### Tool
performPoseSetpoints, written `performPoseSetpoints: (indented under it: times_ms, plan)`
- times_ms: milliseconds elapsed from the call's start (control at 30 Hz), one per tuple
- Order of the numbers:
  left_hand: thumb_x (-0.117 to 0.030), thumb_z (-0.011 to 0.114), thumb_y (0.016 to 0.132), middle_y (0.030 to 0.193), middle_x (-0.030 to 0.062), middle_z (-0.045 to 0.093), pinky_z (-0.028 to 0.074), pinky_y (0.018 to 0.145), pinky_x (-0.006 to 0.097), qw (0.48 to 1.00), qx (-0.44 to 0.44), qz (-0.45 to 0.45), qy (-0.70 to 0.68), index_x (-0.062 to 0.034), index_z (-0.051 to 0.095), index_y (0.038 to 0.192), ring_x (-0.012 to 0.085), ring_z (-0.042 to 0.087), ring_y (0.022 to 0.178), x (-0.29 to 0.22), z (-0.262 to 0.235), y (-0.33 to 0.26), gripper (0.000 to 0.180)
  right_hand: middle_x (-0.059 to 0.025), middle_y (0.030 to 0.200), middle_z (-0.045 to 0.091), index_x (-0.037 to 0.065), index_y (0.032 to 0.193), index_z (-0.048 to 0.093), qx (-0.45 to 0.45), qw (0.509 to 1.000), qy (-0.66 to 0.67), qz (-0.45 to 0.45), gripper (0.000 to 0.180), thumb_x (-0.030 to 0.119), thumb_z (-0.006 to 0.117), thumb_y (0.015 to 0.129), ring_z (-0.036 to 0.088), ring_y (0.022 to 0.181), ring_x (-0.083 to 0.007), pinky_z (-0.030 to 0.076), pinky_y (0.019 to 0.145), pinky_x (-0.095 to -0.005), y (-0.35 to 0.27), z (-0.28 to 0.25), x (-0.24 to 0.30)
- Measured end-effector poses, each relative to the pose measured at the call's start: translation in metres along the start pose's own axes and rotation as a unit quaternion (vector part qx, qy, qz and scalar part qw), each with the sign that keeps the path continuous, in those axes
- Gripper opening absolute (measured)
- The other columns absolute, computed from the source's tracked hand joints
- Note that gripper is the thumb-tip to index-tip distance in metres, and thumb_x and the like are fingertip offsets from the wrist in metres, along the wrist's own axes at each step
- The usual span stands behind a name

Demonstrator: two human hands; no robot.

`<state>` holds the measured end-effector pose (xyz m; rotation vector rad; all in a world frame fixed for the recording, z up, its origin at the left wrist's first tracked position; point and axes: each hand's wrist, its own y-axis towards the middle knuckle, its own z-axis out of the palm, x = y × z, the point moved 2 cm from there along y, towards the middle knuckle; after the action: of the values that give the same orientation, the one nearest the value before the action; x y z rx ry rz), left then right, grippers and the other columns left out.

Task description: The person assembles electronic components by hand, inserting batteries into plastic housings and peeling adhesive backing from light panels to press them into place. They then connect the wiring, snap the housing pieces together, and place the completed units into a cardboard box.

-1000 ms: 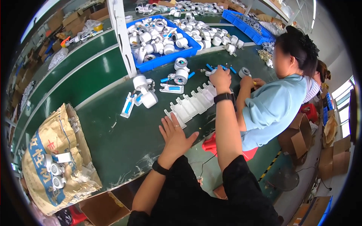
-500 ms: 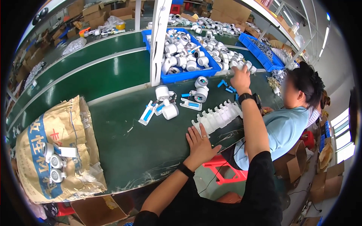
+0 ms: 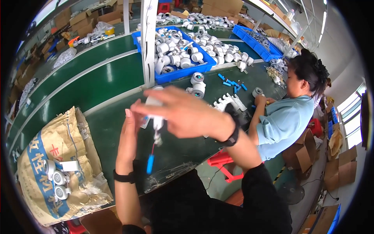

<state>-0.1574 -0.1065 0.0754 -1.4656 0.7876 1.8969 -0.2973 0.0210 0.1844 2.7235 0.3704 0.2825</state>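
Raised over the near part of the table, a white handheld fan unit is between my two hands and partly hidden by them. A blue battery cell dangles beneath it on a thin red wire. My right hand, blurred, reaches across the unit from the right and seems to grip it. My left hand is upright at its left side, its fingertips close to the right hand's fingers; it appears to hold the unit too, though its inner fingers are hidden. Behind my right hand, another white unit lies on the table.
White clip-like holders lie in a row beyond my right wrist, with loose blue cells farther back. A blue crate holds several white units. A paper sack stands left. At right, a co-worker handles a part.
My right hand has come back from the far pile, and my left hand has lifted off the table beside the holders. Both now meet at a raised fan unit. The view has shifted slightly.
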Motion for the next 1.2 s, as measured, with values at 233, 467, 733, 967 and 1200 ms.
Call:
performPoseSetpoints:
  times_ms: [233,467,733,967,1200]
  plan:
    - [-0.059,0.037,0.107,0.119,0.0064,0.067,0.058,0.078,0.03,0.96,-0.105,-0.119,-0.23,-0.005,0.052,0.14,0.016,0.068,0.1,0.018,-0.04,-0.016,0.066,-0.0245,0.142,0.051,0.002,0.153,0.035,-0.084,0.976,0.201,0.005,0.086,-0.009,0.065,0.072,0.054,0.124,-0.0437,0.047,0.103,-0.0486,0.043,0.094,0.022]
    - [-0.065,0.033,0.105,0.085,0.0061,0.067,0.048,0.054,0.022,0.901,-0.08,-0.125,-0.408,0.0002,0.064,0.114,0.014,0.061,0.071,0.056,-0.067,0.02,0.073,-0.0107,0.107,0.068,0.005,0.109,0.071,-0.198,0.936,0.223,0.187,0.023,0.002,0.075,0.087,0.068,0.091,-0.0267,0.054,0.072,-0.0318,0.024,0.134,-0.005]
    - [-0.076,0.031,0.098,0.126,0.0088,0.066,0.048,0.057,0.021,0.909,-0.12,-0.053,-0.396,-0.0042,0.058,0.132,0.0137,0.062,0.089,0.061,-0.074,0.017,0.084,-0.0116,0.113,0.062,0.005,0.123,0.06,-0.165,0.896,0.337,0.236,0.049,0.019,0.084,0.082,0.064,0.101,-0.0248,0.049,0.089,-0.0383,0.04,0.181,0.021]
    - [-0.079,0.035,0.094,0.16,0.0089,0.04,0.053,0.083,0.032,0.858,-0.128,0.006,-0.498,-0.0075,0.046,0.146,0.0183,0.063,0.098,0.048,-0.079,0.019,0.089,-0.0081,0.113,0.069,0.012,0.118,0.069,-0.138,0.958,0.195,0.16,0.03,0.015,0.075,0.088,0.062,0.109,-0.0237,0.032,0.103,-0.042,0.039,0.187,0.021]
    - [-0.057,0.052,0.1,0.129,0.0093,0.06,0.053,0.087,0.034,0.891,-0.048,0.003,-0.451,-0.006,0.046,0.145,0.0168,0.061,0.102,0.068,-0.091,0.009,0.069,-0.0112,0.109,0.073,0.002,0.118,0.067,-0.174,0.858,0.425,0.231,0.027,-0.003,0.071,0.091,0.073,0.09,-0.0188,0.059,0.081,-0.0319,0.044,0.189,0.022]
